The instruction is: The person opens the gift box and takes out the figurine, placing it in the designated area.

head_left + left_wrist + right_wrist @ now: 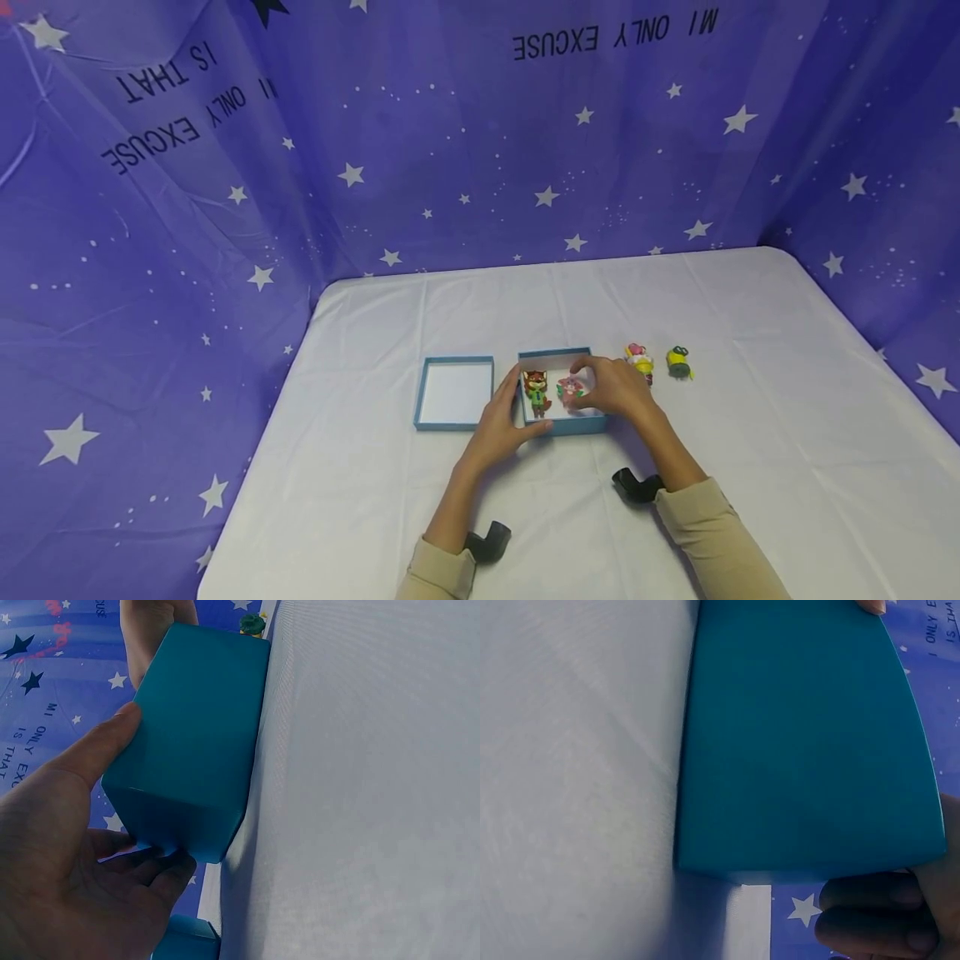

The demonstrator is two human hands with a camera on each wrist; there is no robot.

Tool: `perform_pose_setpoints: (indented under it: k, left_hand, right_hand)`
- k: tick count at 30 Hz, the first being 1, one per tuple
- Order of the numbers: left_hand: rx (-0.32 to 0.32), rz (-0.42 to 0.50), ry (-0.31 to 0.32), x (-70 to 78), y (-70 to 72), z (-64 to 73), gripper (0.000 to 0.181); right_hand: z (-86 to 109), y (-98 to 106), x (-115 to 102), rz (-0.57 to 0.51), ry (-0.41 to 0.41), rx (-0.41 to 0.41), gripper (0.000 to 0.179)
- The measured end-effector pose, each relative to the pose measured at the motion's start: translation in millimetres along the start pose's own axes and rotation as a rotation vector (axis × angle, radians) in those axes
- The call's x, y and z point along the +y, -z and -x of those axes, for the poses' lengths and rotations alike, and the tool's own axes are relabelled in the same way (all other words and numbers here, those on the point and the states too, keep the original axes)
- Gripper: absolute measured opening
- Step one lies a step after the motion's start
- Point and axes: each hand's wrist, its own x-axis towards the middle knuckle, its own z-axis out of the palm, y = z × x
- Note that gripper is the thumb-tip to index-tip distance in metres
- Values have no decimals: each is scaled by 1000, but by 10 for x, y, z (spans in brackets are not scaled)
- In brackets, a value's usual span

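Note:
A blue box point(576, 426) with a white inside stands uncovered on the table. My left hand point(497, 427) grips its near left corner, thumb at the front rim and fingers along the left side; the left wrist view shows this hold on the teal box wall point(195, 720). Inside, at the left, lies a fox figurine point(536, 392) in a green shirt. Over the right part of the box, my right hand point(617, 388) pinches a pink figurine point(568, 390) between thumb and forefinger. From the right wrist, the box front point(802, 750) hides that figurine.
Left of the box lies its shallow blue lid point(456, 392), white inside up. Right of it are a pink-and-yellow figurine point(640, 362) and a yellow-and-green figurine point(678, 363). A white cloth covers the table point(750, 433); purple star-patterned curtains point(465, 167) hang around it.

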Motion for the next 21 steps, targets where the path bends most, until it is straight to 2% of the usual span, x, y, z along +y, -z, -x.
perform_pose_setpoints:
  k: [11,21]
  left_hand:
    - [-1,2,-5,1,-13,3,100]
    - [-9,-16,-8,-6,-9,-2,100]
  right_hand:
    - [22,8,10,-15,-24,15,56]
    - [13,67,6,-75,-36,26,57]
